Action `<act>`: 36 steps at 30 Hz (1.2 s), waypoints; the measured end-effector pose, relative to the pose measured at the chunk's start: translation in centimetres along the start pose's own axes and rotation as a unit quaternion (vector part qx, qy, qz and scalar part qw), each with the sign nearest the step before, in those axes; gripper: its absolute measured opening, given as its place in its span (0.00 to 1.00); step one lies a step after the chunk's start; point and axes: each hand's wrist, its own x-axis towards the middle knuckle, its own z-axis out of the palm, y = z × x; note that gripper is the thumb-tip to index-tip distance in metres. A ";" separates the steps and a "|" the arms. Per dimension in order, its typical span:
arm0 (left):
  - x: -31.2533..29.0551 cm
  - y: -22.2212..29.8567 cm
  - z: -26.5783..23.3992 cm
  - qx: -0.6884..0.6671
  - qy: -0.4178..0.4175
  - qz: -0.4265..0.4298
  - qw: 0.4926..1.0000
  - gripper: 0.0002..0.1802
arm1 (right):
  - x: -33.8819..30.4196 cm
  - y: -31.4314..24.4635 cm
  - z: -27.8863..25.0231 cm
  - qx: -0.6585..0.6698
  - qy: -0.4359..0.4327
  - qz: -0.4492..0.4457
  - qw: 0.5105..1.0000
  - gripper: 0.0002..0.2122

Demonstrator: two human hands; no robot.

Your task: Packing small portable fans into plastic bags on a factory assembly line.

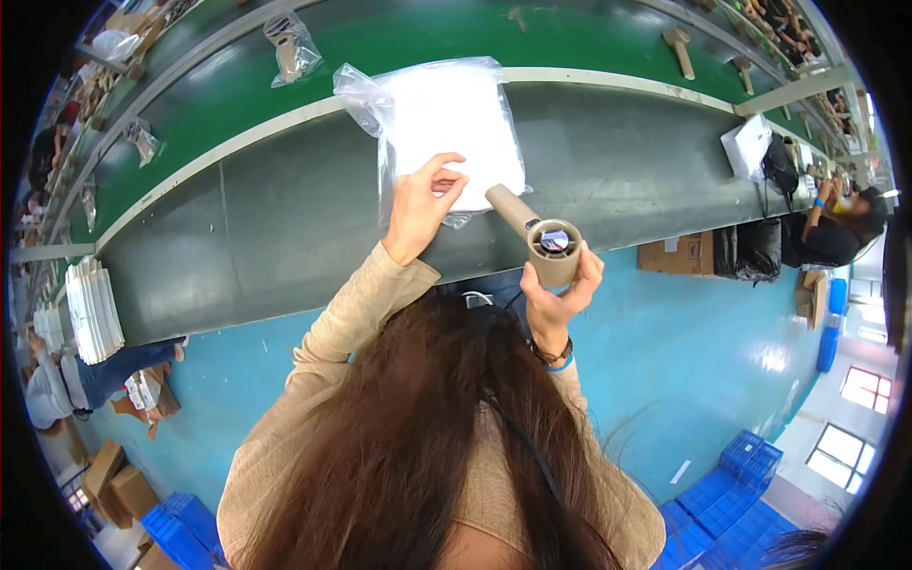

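My right hand (562, 293) grips a beige hair dryer (559, 263) by its round barrel, just past the near edge of the bench. The dryer's handle (511, 207) points up and left, and its open round end faces up. Over a stack of clear plastic bags (456, 104) with a white surface showing through, my left hand (425, 198) has its fingers curled in toward the thumb. Whether a bag's film lies between those fingertips cannot be made out. The stack lies flat on the dark bench (294, 209), its far end overlapping the pale rail.
Beyond the rail runs a green conveyor belt (570, 38) carrying a bagged dryer (290, 47) and a bare one (679, 52). White flat pieces (93, 309) stand stacked at the bench's left end. A co-worker (836, 223) is at the right. Cardboard boxes (676, 253) stand beneath the bench.
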 end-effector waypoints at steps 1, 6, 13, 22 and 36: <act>0.0 0.0 0.0 0.000 0.001 -0.001 1.000 0.15 | 0.1 -0.4 -0.2 0.003 0.013 -0.015 1.000 0.36; 0.1 -0.2 0.3 -0.031 -0.039 0.000 0.999 0.15 | 0.4 -1.1 0.0 0.044 -0.001 -0.046 0.998 0.37; 0.0 0.9 0.3 -0.027 -0.043 0.014 0.999 0.15 | 1.2 -0.6 1.4 0.019 -0.037 -0.030 0.999 0.37; 1.3 2.0 -0.8 -0.278 -0.094 -0.047 0.955 0.19 | 6.3 -2.9 4.5 -0.045 -0.089 -0.084 0.992 0.32; 1.1 3.1 0.2 -0.332 -0.037 -0.024 0.942 0.19 | 5.1 -1.1 6.4 0.093 -0.055 0.024 0.994 0.33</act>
